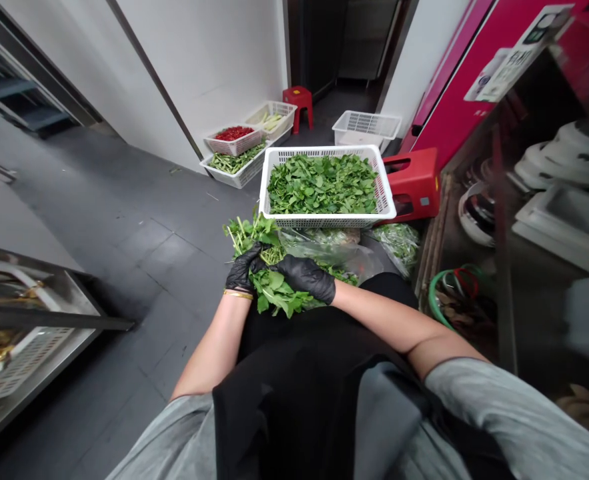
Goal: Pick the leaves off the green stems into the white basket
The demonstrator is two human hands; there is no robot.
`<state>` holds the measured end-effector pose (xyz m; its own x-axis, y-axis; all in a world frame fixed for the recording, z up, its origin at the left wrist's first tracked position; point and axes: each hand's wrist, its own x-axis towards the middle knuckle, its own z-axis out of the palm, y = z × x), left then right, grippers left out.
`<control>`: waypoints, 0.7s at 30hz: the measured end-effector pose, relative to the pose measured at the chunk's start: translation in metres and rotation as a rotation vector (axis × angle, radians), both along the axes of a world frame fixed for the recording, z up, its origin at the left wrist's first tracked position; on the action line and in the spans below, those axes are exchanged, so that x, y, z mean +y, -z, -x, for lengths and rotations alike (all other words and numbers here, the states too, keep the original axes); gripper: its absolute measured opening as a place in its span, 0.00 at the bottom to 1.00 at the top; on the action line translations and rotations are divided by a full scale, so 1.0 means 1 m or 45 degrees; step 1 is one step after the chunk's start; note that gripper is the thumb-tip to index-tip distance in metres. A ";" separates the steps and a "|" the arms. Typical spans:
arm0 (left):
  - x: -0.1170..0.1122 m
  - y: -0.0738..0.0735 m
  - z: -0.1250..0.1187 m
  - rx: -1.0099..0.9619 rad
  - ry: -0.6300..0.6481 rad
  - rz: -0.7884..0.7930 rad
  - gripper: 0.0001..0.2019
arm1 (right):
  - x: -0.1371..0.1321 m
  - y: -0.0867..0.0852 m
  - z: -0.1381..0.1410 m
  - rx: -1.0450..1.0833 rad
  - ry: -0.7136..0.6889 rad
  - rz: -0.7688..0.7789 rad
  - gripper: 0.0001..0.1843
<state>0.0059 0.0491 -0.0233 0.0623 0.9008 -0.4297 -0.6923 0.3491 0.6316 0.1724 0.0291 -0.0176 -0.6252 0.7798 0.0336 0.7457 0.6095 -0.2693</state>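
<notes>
Both my hands wear black gloves and meet over my lap at a bunch of leafy greens (280, 288). My left hand (244, 268) is closed round the stems on the left side of the bunch. Fingers bent, my right hand (308, 277) grips the greens from the right; its fingertips are partly hidden among the leaves. Just beyond my hands, a white plastic basket (329, 221) holds a heap of picked green leaves (321, 185). Under and in front of that basket lies a clear plastic bag (364, 260) with more greens.
White baskets of red chillies (234, 133), green beans (237, 160) and pale vegetables (270, 122) stand by the wall. Red stools (299, 100) and another white basket (367, 123) are farther off. A shelf of dishes (549, 227) borders my right; a metal rack (81, 300) stands left.
</notes>
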 end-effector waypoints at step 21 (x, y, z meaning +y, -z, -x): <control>-0.023 -0.034 0.010 -0.028 0.040 0.093 0.09 | 0.034 -0.027 -0.019 0.845 -0.232 0.985 0.17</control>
<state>-0.0043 0.0260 0.0106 0.1005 0.8645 -0.4925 -0.6937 0.4157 0.5882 0.1915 0.0630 0.0091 -0.7747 0.6299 -0.0557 0.2182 0.1836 -0.9585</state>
